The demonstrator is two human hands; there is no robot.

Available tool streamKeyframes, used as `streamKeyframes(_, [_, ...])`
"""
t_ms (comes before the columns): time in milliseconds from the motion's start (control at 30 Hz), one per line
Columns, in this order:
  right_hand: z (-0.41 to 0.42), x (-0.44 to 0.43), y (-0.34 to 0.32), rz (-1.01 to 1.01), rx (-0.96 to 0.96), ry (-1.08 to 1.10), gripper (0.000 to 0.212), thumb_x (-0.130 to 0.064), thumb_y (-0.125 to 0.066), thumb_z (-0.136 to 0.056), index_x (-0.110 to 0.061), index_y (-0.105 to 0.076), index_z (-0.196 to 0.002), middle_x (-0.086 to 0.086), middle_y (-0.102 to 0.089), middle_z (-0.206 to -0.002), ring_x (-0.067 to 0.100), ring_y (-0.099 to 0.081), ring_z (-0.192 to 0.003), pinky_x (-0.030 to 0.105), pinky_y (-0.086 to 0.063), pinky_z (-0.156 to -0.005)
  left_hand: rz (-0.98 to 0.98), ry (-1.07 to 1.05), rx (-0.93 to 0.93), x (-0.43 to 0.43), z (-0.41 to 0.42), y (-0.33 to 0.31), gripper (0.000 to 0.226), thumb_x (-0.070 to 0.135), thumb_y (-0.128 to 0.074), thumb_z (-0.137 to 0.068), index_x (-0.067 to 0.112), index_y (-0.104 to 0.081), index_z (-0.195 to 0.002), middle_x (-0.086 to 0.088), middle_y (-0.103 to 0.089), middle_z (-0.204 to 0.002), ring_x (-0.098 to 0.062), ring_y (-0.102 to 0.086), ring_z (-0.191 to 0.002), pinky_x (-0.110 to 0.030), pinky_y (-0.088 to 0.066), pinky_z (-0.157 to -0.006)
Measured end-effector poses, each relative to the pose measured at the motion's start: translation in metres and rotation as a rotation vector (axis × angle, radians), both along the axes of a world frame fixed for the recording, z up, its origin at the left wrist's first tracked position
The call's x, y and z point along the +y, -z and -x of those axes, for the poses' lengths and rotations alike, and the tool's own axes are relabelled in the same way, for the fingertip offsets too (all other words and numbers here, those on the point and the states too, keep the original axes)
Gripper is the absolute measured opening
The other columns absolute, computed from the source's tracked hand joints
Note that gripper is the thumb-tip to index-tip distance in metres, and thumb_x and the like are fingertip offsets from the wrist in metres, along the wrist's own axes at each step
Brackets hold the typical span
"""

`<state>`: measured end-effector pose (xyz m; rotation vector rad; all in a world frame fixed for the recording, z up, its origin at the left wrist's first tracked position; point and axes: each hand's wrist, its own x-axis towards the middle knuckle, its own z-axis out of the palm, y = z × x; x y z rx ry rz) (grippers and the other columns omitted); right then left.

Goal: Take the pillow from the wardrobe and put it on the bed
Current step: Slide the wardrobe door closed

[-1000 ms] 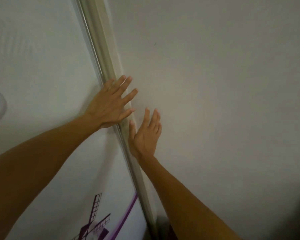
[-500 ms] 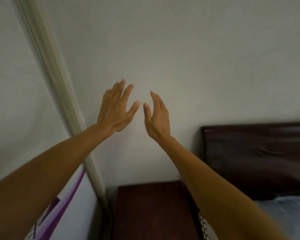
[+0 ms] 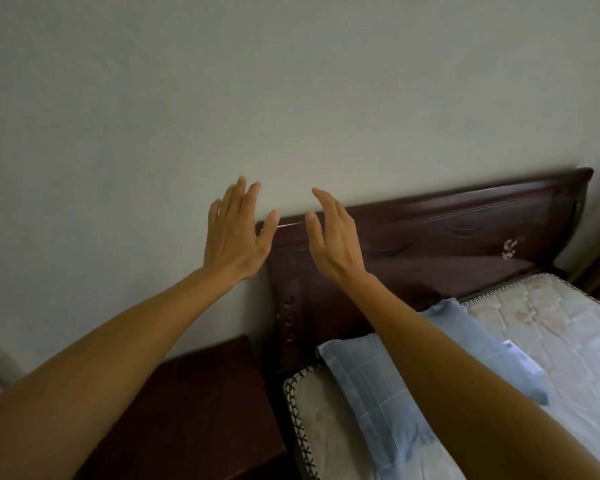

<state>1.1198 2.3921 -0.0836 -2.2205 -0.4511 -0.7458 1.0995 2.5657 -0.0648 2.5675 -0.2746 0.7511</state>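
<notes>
Both hands (image 3: 284,233) raised, spread, empty — blue pillow (image 3: 413,368) lies along the headboard (image 3: 447,233).

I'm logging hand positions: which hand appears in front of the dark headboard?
The right hand; it overlaps the headboard, while the left hand shows mostly against the pale wall.

A dark wooden bedside table (image 3: 194,407) stands against the pale wall (image 3: 291,81), just beside the left end of the carved dark headboard (image 3: 447,244).
</notes>
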Motion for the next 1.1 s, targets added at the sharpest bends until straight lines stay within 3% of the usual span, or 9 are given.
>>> streamKeyframes(233, [-0.003, -0.123, 0.057, 0.034, 0.091, 0.076, 0.048, -0.036, -0.038, -0.1, -0.016, -0.038, -0.143, 0.01, -0.043, -0.147, 0.024, -0.036, -0.137, 0.047, -0.032, -0.11, 0.079, 0.015, 0.088, -0.116, -0.02, 0.058, 0.066, 0.055, -0.019, -0.094, 0.016, -0.02, -0.147, -0.011, -0.016, -0.158, -0.025, -0.012, -0.145, -0.047, -0.01, -0.118])
streamKeyframes(600, [-0.017, -0.23, 0.161, 0.141, 0.229, 0.241, 0.048, -0.034, -0.04, -0.099, -0.013, -0.041, -0.142, 0.016, -0.045, -0.144, 0.027, -0.038, -0.135, 0.044, -0.031, -0.11, 0.137, 0.154, 0.192, -0.23, -0.051, 0.156, 0.063, 0.055, -0.02, -0.095, 0.018, -0.023, -0.146, -0.012, -0.02, -0.156, -0.024, -0.016, -0.144, -0.046, -0.011, -0.116])
streamKeyframes(867, [-0.043, -0.32, 0.271, 0.254, 0.464, 0.32, 0.051, -0.042, -0.033, -0.101, -0.016, -0.038, -0.144, 0.014, -0.043, -0.147, 0.029, -0.039, -0.135, 0.044, -0.029, -0.111, 0.18, 0.148, 0.388, -0.319, -0.08, 0.273, 0.063, 0.055, -0.021, -0.094, 0.018, -0.025, -0.145, -0.013, -0.021, -0.156, -0.026, -0.018, -0.144, -0.048, -0.013, -0.115])
streamKeyframes(1100, [-0.093, -0.391, 0.403, 0.41, 0.561, 0.231, 0.052, -0.045, -0.032, -0.1, -0.017, -0.039, -0.144, 0.012, -0.043, -0.146, 0.028, -0.038, -0.135, 0.045, -0.026, -0.112, 0.205, 0.108, 0.531, -0.401, -0.116, 0.414, 0.063, 0.052, -0.028, -0.094, 0.015, -0.027, -0.145, -0.016, -0.022, -0.155, -0.029, -0.02, -0.143, -0.048, -0.016, -0.114])
